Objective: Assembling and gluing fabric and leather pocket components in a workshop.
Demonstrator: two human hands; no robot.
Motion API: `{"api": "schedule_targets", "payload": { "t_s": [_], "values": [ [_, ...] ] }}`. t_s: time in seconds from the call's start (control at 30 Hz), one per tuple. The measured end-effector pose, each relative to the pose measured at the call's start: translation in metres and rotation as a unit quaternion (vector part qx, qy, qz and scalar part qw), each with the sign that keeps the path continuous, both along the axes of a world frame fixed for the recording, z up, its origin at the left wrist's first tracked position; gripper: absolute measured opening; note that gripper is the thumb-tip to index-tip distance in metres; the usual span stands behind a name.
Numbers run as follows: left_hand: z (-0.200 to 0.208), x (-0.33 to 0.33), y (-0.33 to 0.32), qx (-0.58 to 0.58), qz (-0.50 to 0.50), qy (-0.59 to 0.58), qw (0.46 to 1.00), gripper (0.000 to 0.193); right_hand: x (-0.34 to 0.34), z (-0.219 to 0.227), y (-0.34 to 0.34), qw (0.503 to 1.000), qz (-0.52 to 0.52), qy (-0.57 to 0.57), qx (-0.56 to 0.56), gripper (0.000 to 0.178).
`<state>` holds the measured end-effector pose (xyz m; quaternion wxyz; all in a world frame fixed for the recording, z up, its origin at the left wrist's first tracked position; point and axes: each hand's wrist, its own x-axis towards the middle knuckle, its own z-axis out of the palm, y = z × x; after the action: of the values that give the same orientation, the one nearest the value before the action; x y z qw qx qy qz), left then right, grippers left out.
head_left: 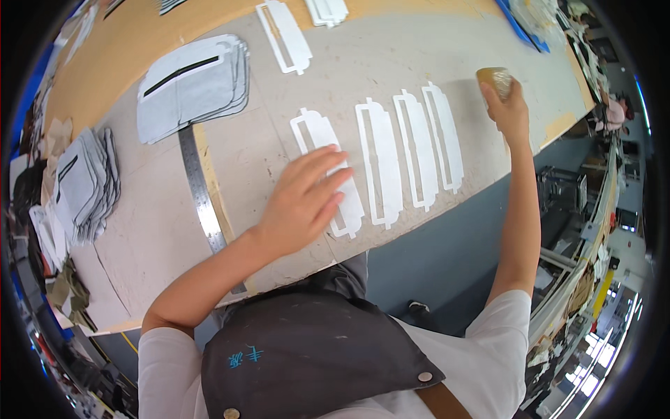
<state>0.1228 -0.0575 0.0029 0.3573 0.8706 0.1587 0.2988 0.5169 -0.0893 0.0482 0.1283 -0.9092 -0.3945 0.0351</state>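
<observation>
Several flat white cut-out pieces with a long slot along one side lie in a slanted row on the grey table [244,153]. My left hand [301,199] rests with its fingers stretched over the leftmost white piece [317,129], covering part of it. To its right are a second white piece [384,167], a third [421,153] and a fourth [447,140]. Beyond the row's right end, my right hand [511,115] is closed around a tan roll [494,78] with a shiny, clear-looking surface; its exact kind is hard to make out.
At the far left sits a stack of grey fabric panels [195,91] with a black slit on top. A second grey stack [87,185] lies at the left edge. A metal ruler [199,188] crosses the table. Another white piece [286,38] and a white pile [326,10] lie farther back.
</observation>
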Motion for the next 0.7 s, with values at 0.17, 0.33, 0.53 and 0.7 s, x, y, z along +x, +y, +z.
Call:
{"api": "schedule_targets", "payload": {
  "t_s": [0.17,0.33,0.53,0.7],
  "values": [
    [-0.009,-0.027,0.023,0.105,0.106,0.075,0.986,0.028,-0.064,-0.001,0.016,0.667,0.04,0.617,0.416,0.049],
    [-0.013,-0.023,0.022,0.151,0.133,0.117,0.973,0.031,-0.147,-0.017,0.041,0.51,0.024,0.754,0.414,0.054],
    [-0.014,-0.019,0.021,0.152,0.152,0.146,0.966,0.037,-0.164,-0.028,0.053,0.616,0.065,0.693,0.368,0.053],
    [-0.012,-0.019,0.019,0.116,0.15,0.152,0.97,0.042,-0.174,-0.019,0.059,0.663,0.066,0.638,0.386,0.039]
  ]
}}
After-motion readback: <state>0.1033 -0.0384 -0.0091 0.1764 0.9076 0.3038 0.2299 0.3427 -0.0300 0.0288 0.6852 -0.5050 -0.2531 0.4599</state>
